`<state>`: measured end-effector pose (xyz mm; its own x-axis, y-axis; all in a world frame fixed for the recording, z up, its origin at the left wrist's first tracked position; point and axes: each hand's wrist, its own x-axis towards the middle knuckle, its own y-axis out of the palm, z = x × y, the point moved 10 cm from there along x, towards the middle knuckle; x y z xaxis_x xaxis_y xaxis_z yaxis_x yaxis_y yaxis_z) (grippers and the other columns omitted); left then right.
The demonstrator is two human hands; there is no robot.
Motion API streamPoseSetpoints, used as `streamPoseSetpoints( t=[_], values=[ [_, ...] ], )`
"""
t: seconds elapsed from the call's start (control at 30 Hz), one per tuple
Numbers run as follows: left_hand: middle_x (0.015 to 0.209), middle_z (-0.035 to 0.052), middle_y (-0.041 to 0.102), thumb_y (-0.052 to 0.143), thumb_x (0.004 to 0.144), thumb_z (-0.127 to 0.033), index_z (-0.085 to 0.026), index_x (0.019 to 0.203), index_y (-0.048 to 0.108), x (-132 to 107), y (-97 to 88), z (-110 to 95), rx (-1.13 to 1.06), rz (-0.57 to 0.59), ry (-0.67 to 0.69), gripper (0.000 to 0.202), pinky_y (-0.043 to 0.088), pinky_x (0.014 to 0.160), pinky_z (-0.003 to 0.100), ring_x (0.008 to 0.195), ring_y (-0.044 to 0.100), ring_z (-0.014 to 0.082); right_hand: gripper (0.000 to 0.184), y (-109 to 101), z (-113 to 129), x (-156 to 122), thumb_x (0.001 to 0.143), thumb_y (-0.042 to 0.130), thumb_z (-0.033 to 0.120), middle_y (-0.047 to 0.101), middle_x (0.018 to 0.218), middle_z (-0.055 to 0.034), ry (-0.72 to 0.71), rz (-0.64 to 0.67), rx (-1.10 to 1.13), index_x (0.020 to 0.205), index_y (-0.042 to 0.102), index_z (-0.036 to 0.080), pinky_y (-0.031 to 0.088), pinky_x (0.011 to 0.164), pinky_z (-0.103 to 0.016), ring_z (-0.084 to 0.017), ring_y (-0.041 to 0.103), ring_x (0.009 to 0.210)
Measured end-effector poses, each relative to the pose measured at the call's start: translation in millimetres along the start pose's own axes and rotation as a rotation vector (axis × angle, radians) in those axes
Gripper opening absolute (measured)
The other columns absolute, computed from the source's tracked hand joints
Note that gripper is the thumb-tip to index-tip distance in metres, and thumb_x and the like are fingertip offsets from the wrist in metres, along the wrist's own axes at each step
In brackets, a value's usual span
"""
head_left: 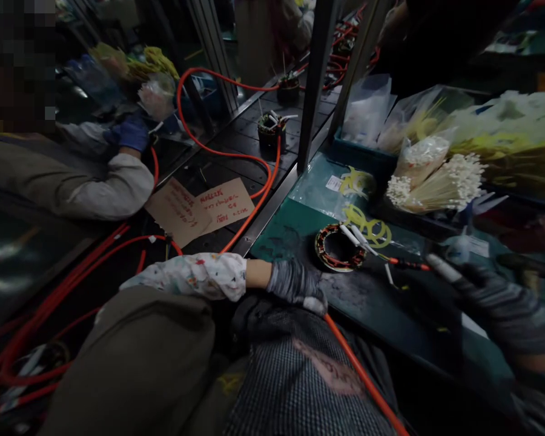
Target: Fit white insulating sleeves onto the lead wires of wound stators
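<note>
My left hand (300, 287), in a grey striped knit glove, is closed around an orange cable (361, 369) at the bench's front edge. The cable runs down from its fingers past my lap. Blurred by motion, my right hand (495, 297) is over the right side of the bench, in a similar glove with a pale fingertip. That fingertip is beside an orange wire end (420, 266); whether it touches is unclear. A ring-shaped wound stator (320, 251) lies on the green mat (281, 233), with white sleeves and thin leads running towards the orange end.
Yellow rings (379, 233) in clear plastic lie behind the stator. Bundled white-tipped sticks (458, 181) and bagged parts fill the bin (352, 148). Left are cardboard pieces (224, 203) with red writing, another stator (271, 136), a metal post (315, 85) and a co-worker's blue-gloved hand (134, 130).
</note>
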<state>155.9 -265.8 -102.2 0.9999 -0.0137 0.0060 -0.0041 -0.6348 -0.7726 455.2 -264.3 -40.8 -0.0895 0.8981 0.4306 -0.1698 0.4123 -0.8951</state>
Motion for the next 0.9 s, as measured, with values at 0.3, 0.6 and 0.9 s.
streamPoseSetpoints(
  t=[0.3, 0.6, 0.9],
  values=[
    [0.148, 0.0134, 0.068, 0.061, 0.107, -0.045, -0.027, 0.142, 0.068, -21.0, -56.4, 30.7, 0.264, -0.239, -0.108, 0.040, 0.041, 0.121, 0.061, 0.139, 0.060, 0.0372, 0.060, 0.5, 60.5, 1.0, 0.111, 0.042, 0.064, 0.079, 0.117, -0.0200, -0.123, 0.174, 0.010, 0.139, 0.077, 0.023, 0.040, 0.057, -0.032, -0.018, 0.068, 0.074],
    [0.129, 0.0122, 0.077, 0.059, 0.107, -0.031, -0.022, 0.125, 0.076, 8.5, -69.8, 52.3, 0.590, -0.158, -0.383, 0.027, 0.046, 0.115, 0.058, 0.125, 0.066, 0.0330, 0.039, 29.4, 90.7, -1.6, 0.110, 0.052, 0.042, 0.081, 0.116, -0.0137, 0.120, 0.121, 0.345, 0.133, 0.074, 0.020, 0.064, 0.088, -0.048, -0.032, 0.078, 0.102],
    [0.131, 0.0046, 0.076, 0.066, 0.105, -0.046, -0.029, 0.134, 0.073, 78.2, -90.6, 47.3, 0.497, -0.149, -0.519, 0.034, 0.039, 0.117, 0.053, 0.130, 0.063, 0.0312, 0.041, 65.4, 84.8, -26.5, 0.105, 0.056, 0.032, 0.074, 0.133, -0.0150, 0.055, 0.004, 0.384, 0.144, 0.067, 0.026, 0.063, 0.100, -0.055, -0.035, 0.074, 0.117]
  ],
)
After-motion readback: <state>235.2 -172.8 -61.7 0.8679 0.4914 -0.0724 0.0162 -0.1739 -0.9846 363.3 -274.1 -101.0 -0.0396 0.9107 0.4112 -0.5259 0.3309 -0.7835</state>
